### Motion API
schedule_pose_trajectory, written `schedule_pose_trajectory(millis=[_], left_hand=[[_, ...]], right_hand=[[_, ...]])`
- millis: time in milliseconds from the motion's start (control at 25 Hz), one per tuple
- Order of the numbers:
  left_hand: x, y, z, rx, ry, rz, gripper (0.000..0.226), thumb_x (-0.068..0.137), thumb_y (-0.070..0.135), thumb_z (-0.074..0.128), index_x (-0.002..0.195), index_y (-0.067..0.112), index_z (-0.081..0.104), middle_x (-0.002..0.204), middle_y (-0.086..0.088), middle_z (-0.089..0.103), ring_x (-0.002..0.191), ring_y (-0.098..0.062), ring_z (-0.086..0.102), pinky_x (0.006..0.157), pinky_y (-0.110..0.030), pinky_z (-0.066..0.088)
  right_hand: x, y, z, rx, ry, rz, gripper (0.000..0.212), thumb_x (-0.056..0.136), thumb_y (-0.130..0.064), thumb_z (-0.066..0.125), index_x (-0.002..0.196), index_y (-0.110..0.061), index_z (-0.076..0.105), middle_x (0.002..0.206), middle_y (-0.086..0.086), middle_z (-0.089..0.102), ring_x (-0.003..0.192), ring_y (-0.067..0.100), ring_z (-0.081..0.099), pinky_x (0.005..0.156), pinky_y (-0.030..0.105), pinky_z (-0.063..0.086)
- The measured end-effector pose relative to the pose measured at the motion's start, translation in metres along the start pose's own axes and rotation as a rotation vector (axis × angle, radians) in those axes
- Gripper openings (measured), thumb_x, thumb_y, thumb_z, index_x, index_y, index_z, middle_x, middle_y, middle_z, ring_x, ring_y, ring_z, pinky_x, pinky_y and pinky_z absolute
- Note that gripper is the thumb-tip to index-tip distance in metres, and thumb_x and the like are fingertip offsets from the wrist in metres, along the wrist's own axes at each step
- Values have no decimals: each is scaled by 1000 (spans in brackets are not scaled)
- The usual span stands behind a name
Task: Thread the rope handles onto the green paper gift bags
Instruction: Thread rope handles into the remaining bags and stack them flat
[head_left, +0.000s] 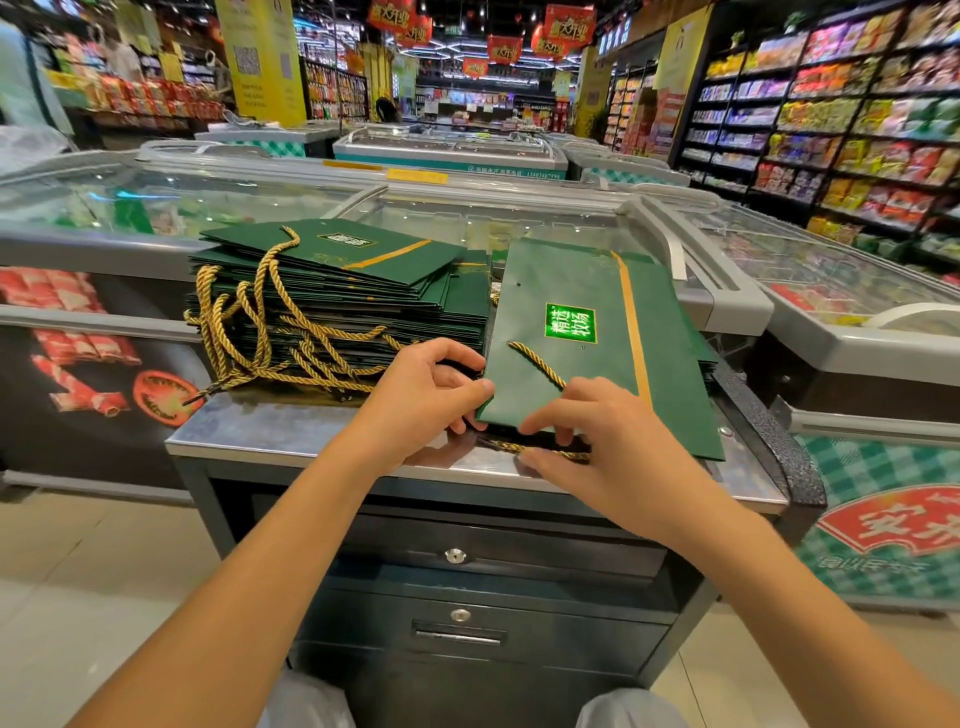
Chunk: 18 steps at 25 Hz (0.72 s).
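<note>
Fingers of the left hand (431, 395) are pinching a corner of the flat green paper bag (587, 291); the right hand (597, 441) is pinching the twisted gold rope (537, 364).

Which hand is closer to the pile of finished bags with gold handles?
Left. The left hand grips the near left corner of the flat bag, right beside the pile of finished bags; the right hand is farther right, at that bag's near edge, holding the gold rope.

a steel-topped grey counter (291, 431) carries a tall stack of green paper gift bags (363, 291); right of the stack lie flat green bags (587, 280), with a loose gold rope (506, 446) before them.
</note>
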<state>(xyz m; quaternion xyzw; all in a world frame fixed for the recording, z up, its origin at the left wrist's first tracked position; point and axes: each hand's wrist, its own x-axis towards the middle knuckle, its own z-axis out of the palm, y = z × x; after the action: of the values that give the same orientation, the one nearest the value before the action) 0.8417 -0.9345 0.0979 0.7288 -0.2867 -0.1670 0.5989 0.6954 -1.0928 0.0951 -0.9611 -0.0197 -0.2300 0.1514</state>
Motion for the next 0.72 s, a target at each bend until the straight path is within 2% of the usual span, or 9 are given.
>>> schedule_pose_trajectory(millis=[200, 400, 480, 600, 680, 720], left_hand=[[2, -4, -2, 53, 4, 61, 22, 91, 18, 73, 112, 21, 66, 76, -1, 73, 62, -13, 62, 60, -35, 59], [4, -8, -5, 65, -63, 131, 41, 92, 11, 70, 131, 16, 60, 72, -2, 71, 61, -11, 64, 59, -22, 52], [4, -7, -5, 62, -110, 134, 48, 92, 10, 69, 137, 18, 56, 67, 0, 68, 57, -11, 61, 56, -25, 51], [3, -5, -5, 67, -146, 128, 46, 91, 11, 69, 134, 22, 56, 62, 1, 64, 52, -16, 57, 51, -30, 50], [2, -4, -5, 55, -151, 122, 37, 91, 12, 69, 126, 22, 59, 66, -1, 64, 53, -17, 56, 48, -31, 49], [2, -3, -4, 49, -147, 116, 32, 91, 13, 69, 122, 21, 61, 71, -2, 65, 55, -16, 57, 48, -30, 49]], right_hand=[[19, -14, 22, 6, -37, 22, 15, 95, -36, 69, 99, -26, 79, 83, -10, 49, 84, 15, 47, 80, 34, 41], [15, -17, 16, 38, -97, 14, 11, 96, -28, 65, 91, -21, 71, 83, -13, 46, 82, 7, 44, 72, 19, 35], [17, -11, 4, 139, -18, 54, 6, 95, -24, 65, 89, -23, 65, 87, -7, 52, 84, 6, 48, 74, 17, 37], [24, 9, -11, 144, 125, 134, 7, 97, -23, 62, 91, -25, 60, 105, -5, 58, 104, 13, 53, 91, 26, 40], [24, 18, -13, 129, 85, 190, 9, 100, -24, 59, 91, -25, 59, 119, -7, 60, 124, 15, 52, 103, 38, 39], [22, 19, -12, 141, 50, 213, 10, 101, -25, 57, 91, -25, 58, 120, -9, 61, 127, 14, 52, 104, 40, 40]])
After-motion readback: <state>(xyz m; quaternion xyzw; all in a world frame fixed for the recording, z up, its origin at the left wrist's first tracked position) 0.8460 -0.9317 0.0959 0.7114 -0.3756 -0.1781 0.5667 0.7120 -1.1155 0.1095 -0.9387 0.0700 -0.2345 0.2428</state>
